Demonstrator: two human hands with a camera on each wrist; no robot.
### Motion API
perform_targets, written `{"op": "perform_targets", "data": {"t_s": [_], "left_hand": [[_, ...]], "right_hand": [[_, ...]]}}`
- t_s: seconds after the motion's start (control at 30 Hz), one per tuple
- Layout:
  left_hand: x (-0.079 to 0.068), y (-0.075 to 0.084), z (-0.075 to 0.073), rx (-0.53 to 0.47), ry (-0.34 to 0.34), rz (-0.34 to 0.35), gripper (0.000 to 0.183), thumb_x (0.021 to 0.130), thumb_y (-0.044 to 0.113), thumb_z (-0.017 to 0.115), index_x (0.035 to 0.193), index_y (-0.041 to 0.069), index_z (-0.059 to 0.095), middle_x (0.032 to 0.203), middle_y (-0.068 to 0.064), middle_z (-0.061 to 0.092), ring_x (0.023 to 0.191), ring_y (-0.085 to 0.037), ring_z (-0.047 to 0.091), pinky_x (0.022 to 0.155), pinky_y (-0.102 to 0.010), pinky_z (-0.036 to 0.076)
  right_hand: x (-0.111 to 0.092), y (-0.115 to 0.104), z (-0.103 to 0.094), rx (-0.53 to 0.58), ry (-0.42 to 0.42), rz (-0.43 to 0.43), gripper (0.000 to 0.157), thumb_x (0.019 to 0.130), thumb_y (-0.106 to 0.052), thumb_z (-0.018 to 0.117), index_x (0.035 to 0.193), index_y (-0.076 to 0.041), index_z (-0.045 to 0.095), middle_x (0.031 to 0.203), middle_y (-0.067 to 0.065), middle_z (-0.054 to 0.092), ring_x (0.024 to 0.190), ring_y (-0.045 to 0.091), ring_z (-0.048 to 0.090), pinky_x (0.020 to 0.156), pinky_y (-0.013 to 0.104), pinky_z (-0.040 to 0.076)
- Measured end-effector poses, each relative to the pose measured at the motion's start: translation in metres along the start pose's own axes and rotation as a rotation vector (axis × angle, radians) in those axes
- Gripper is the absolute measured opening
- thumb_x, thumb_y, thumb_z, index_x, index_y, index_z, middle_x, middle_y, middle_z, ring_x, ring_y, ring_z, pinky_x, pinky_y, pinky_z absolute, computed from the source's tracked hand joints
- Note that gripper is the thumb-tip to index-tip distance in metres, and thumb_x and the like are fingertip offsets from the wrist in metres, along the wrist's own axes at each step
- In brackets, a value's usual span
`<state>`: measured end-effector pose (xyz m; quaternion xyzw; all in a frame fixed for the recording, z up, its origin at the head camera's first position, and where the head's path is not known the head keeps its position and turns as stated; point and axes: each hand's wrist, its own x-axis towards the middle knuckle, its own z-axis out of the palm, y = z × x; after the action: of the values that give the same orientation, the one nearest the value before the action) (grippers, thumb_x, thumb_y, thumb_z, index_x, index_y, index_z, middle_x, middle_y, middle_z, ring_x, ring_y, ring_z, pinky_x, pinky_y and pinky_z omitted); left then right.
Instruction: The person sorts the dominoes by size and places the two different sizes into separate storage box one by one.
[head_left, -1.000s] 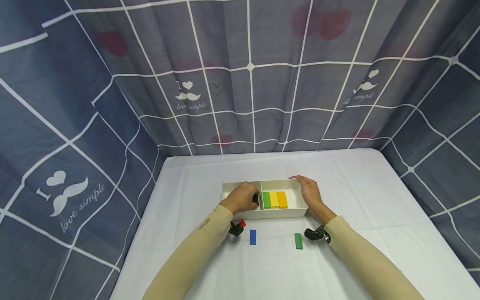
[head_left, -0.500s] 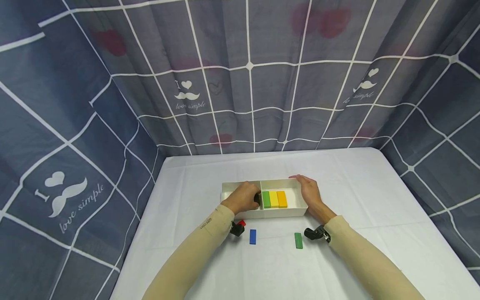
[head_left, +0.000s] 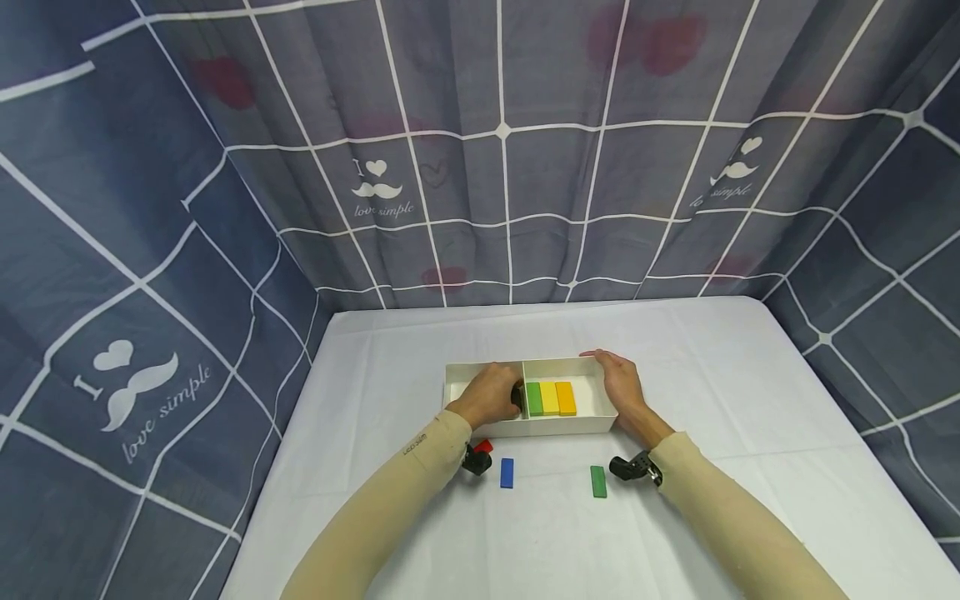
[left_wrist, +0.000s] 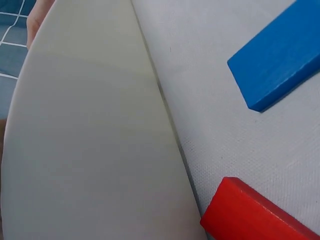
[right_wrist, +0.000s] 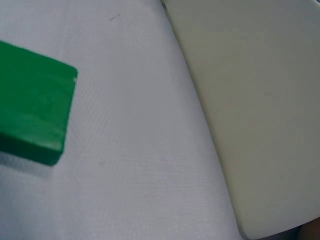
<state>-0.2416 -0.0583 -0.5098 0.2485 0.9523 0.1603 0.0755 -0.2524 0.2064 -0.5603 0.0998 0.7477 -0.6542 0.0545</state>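
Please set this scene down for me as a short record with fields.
Container: cream box with a divider, on a white tablecloth
Right compartment: light green block, yellow block and orange block, side by side, light green nearest the divider
Left hand: in the left compartment, near the divider; whether it holds something cannot be told
Right hand: holds the box's right end
On the cloth: blue block, dark green block, and red block close to the box's near wall
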Motion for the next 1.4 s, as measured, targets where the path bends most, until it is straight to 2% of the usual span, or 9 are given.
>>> {"op": "perform_targets", "data": {"t_s": [0.67, 0.87, 1.1, 1.2, 1.3, 1.4], "left_hand": [[-0.001, 0.001, -0.002, -0.013, 0.001, -0.026, 0.045, 0.078, 0.015, 0.101, 0.119, 0.005, 0.083, 0.110, -0.006, 0.081, 0.088, -0.012, 0.065, 0.083, -0.030, 0.061], [-0.001, 0.000, -0.003, -0.002, -0.014, -0.018, 0.041, 0.080, 0.017, 0.100, 0.116, 0.006, 0.083, 0.106, -0.003, 0.080, 0.085, -0.012, 0.062, 0.078, -0.029, 0.058], [-0.004, 0.000, -0.009, 0.018, -0.031, 0.004, 0.041, 0.082, 0.021, 0.099, 0.116, 0.008, 0.082, 0.103, -0.002, 0.080, 0.083, -0.014, 0.061, 0.075, -0.029, 0.055], [-0.006, 0.000, -0.014, 0.034, -0.033, -0.007, 0.042, 0.084, 0.024, 0.098, 0.118, 0.006, 0.081, 0.109, -0.005, 0.082, 0.090, -0.017, 0.067, 0.079, -0.032, 0.059], [-0.009, 0.002, -0.021, 0.022, -0.043, -0.032, 0.045, 0.087, 0.025, 0.096, 0.124, 0.005, 0.080, 0.121, -0.010, 0.081, 0.105, -0.023, 0.073, 0.092, -0.037, 0.063], [-0.011, 0.004, -0.028, 0.008, -0.050, -0.042, 0.050, 0.089, 0.024, 0.094, 0.131, 0.004, 0.078, 0.131, -0.012, 0.079, 0.114, -0.026, 0.074, 0.103, -0.040, 0.062]], "right_hand": [[-0.002, -0.001, 0.000, 0.002, -0.002, 0.000, 0.055, 0.118, -0.036, 0.035, 0.148, -0.001, 0.065, 0.158, 0.021, 0.059, 0.143, 0.036, 0.057, 0.123, 0.050, 0.044], [-0.001, -0.001, 0.001, -0.001, 0.005, -0.005, 0.054, 0.118, -0.035, 0.036, 0.146, -0.001, 0.067, 0.155, 0.022, 0.061, 0.140, 0.035, 0.059, 0.120, 0.047, 0.047], [-0.001, 0.002, 0.002, -0.013, 0.011, -0.004, 0.054, 0.118, -0.036, 0.037, 0.145, -0.002, 0.068, 0.155, 0.021, 0.062, 0.142, 0.036, 0.059, 0.122, 0.050, 0.045], [-0.001, 0.002, 0.002, -0.016, 0.011, -0.003, 0.053, 0.118, -0.036, 0.037, 0.145, -0.002, 0.067, 0.155, 0.022, 0.061, 0.142, 0.037, 0.058, 0.123, 0.051, 0.045], [-0.001, 0.001, 0.002, -0.020, 0.012, -0.009, 0.053, 0.118, -0.036, 0.037, 0.145, -0.002, 0.068, 0.155, 0.022, 0.062, 0.142, 0.037, 0.059, 0.123, 0.052, 0.045], [-0.001, 0.000, 0.001, -0.023, 0.007, -0.019, 0.054, 0.118, -0.036, 0.037, 0.145, -0.001, 0.068, 0.155, 0.022, 0.062, 0.142, 0.036, 0.059, 0.123, 0.051, 0.045]]}}
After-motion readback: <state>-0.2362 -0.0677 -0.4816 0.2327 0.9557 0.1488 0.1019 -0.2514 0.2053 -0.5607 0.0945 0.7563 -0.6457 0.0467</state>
